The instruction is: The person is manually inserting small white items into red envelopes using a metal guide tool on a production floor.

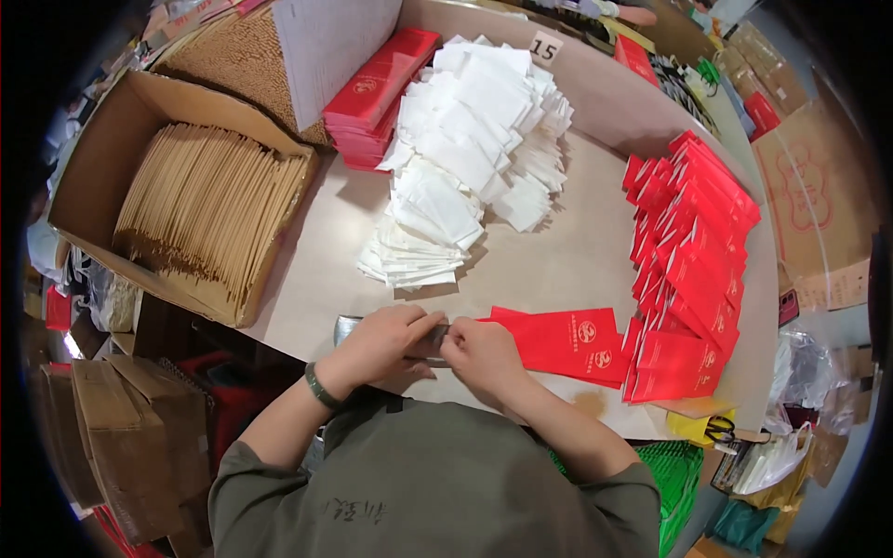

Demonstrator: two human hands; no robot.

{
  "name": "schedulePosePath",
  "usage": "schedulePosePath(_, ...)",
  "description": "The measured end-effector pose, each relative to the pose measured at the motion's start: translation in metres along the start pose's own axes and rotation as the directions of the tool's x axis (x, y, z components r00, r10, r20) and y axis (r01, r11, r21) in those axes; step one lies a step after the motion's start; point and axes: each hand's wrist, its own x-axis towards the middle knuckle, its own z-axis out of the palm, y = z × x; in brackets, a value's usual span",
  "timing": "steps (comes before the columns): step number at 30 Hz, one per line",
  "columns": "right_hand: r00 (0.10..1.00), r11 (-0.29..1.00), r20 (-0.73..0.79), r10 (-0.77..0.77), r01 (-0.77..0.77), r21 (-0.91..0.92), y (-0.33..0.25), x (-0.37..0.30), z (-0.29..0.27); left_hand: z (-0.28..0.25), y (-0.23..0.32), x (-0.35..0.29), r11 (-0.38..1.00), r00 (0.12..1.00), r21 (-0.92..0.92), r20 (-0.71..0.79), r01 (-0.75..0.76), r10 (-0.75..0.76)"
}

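Red paper packets (pixel 544 339) lie flat just beside the right hand (pixel 484 353) in the head view; they look light, bendable and slick, best taken by a long edge. Left hand (pixel 398 333) and right hand meet, fingers pinched on a small greyish piece (pixel 430 343), mostly hidden, probably thin. Pale emblems (pixel 586 331) and lettering mark the packets; a numbered tag (pixel 544 48) sits on the table's raised back wall (pixel 600 104)

A pale table (pixel 558 265) with a raised border (pixel 595 104) carries a loose heap of white packets (pixel 465 153) around its middle, beside a stack of red envelopes (pixel 379 86). Overlapping red packets (pixel 693 265) pile along the right side, flat red sleeves (pixel 563 344) lie near the front edge, and an open cardboard box (pixel 102 149) stands at the left.
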Motion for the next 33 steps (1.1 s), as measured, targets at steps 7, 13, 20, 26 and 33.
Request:
schedulePosePath(7,0.813,0.963,-0.516,-0.269,0.218,-0.158,0.025,0.105,-0.021,-0.098,-0.089,-0.075,0.754,0.546,0.048,-0.720,0.655,-0.428)
schedulePosePath(13,0.833,0.930,-0.430,-0.348,0.247,-0.274,0.028,0.119,-0.010,-0.099,-0.147,-0.118,0.581,0.560,0.229,-0.670,0.781,-0.488)
schedulePosePath(20,0.857,0.927,-0.407,-0.316,0.186,-0.326,0.032,0.126,0.001,-0.102,-0.141,-0.126,0.528,0.549,0.219,-0.562,0.820,-0.619)
schedulePosePath(26,0.887,0.892,-0.097,-0.451,0.446,-0.077,-0.001,0.059,-0.034,-0.099,-0.137,-0.131,0.735,0.263,-0.343,-0.777,0.585,-0.572)
schedulePosePath(33,0.746,0.710,0.231,-0.625,0.666,-0.230,0.001,0.015,-0.013,-0.032,-0.062,-0.118,0.615,0.694,-0.740,-0.292,0.273,-0.659)
